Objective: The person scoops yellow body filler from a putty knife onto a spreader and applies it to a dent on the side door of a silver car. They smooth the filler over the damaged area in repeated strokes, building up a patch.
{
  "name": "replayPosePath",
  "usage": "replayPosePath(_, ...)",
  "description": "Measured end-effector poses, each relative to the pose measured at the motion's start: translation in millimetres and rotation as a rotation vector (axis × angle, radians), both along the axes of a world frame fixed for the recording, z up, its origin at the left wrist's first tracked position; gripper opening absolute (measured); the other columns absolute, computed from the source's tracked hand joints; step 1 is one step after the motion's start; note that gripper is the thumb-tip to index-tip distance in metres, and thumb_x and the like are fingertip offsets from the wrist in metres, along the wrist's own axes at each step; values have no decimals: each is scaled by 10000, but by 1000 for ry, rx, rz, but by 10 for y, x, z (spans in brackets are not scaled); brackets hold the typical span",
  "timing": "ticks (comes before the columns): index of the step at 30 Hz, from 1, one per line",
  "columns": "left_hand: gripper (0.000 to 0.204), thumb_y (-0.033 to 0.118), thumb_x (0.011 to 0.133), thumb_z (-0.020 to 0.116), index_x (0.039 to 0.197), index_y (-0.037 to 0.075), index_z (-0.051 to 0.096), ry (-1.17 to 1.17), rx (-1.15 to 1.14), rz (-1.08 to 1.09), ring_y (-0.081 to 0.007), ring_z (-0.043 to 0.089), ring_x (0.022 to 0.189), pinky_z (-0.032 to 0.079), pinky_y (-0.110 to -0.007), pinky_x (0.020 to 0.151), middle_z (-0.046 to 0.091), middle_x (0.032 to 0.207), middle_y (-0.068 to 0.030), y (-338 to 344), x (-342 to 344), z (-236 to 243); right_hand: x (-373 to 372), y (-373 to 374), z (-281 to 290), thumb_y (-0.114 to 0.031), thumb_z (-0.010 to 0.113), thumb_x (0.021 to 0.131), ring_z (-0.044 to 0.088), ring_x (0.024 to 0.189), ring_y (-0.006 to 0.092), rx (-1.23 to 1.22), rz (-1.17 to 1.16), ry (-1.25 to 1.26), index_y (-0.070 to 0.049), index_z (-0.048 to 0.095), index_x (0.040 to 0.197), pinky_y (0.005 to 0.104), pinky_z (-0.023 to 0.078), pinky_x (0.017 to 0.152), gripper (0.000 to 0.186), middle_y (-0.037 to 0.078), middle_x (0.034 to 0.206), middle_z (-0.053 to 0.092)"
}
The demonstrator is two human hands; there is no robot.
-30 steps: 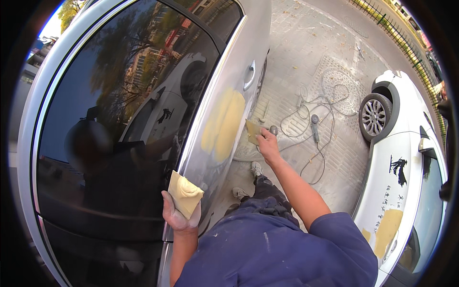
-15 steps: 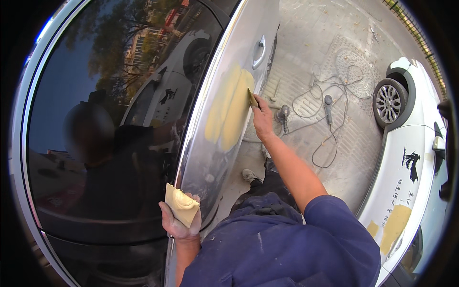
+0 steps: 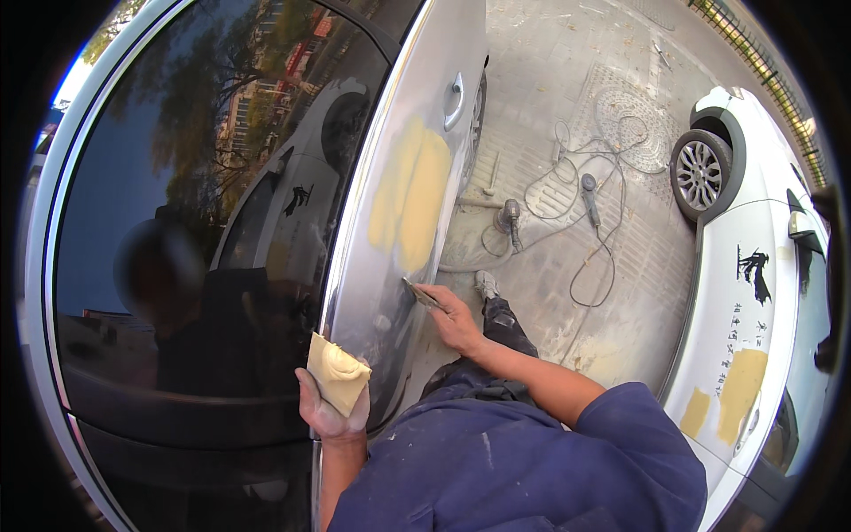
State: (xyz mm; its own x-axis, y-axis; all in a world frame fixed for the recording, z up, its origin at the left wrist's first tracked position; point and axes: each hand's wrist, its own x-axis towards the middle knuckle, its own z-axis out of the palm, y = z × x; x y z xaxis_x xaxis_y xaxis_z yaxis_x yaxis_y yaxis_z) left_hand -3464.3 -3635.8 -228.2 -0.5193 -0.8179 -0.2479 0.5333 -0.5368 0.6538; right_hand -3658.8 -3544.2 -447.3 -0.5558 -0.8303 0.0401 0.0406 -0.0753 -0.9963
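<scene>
My left hand (image 3: 330,410), dusted pale, holds a square board with a mound of cream putty (image 3: 339,372) beside the dark window glass (image 3: 177,372). My right hand (image 3: 452,324) grips a thin flat spreader (image 3: 421,294), whose edge is at the silver car door (image 3: 363,324), below a patch of yellowish filler (image 3: 421,195). The door handle (image 3: 455,100) sits above that patch. The spreader's edge is small, and I cannot tell whether it is touching the metal.
Power tools (image 3: 510,222) (image 3: 589,195) with tangled cords and a hose lie on the dusty paving. A white car (image 3: 736,328) with filler patches stands at the right, a railing (image 3: 753,58) behind it. My foot (image 3: 487,284) is beside the silver car.
My right hand has moved from the upper filler patch down and toward me to the lower door, keeping the spreader. My left hand still holds the putty board in about the same place.
</scene>
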Motion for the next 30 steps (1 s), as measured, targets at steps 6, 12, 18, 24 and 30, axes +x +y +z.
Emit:
replayPosePath(6,565,571,1189,520,1394,98,751,-28,-14,29,-253,763,1072,544,-439,900,829,1259,-51,95,97,75,-1195,-529,-259,42,511,1069,635,1428,183,-56,-244,-431,19,642,1593,332,452,1230,540,96,1568,698)
replayPosePath(12,597,615,1165,537,1404,109,744,-73,-10,100,-279,769,1087,563,-464,939,829,1218,-64,212,323,57,-2325,-1332,-345,34,550,1065,651,1413,187,-48,-380,-145,-30,665,1586,337,460,1225,538,101,1514,737)
replayPosePath(18,589,618,1172,525,1370,111,751,-155,11,184,-239,741,1013,520,-422,854,830,1169,-29,307,402,23,-2281,-1643,-295,-15,580,1088,669,1375,247,-94,-376,125,-82,671,1584,367,480,1213,509,119,1470,721)
replayPosePath(24,625,625,1171,516,1380,82,745,-99,33,168,-243,726,1002,499,-427,861,822,1157,-54,313,370,47,-1547,-1258,-36,30,591,1076,581,1450,288,24,-325,311,-76,588,1638,375,420,1261,572,142,1530,615)
replayPosePath(30,645,619,1174,512,1432,66,721,-104,31,130,-259,724,1033,496,-432,887,810,1200,-93,252,308,42,-382,-676,211,85,620,1017,547,1482,341,23,-277,294,-90,576,1651,423,425,1271,659,165,1569,578)
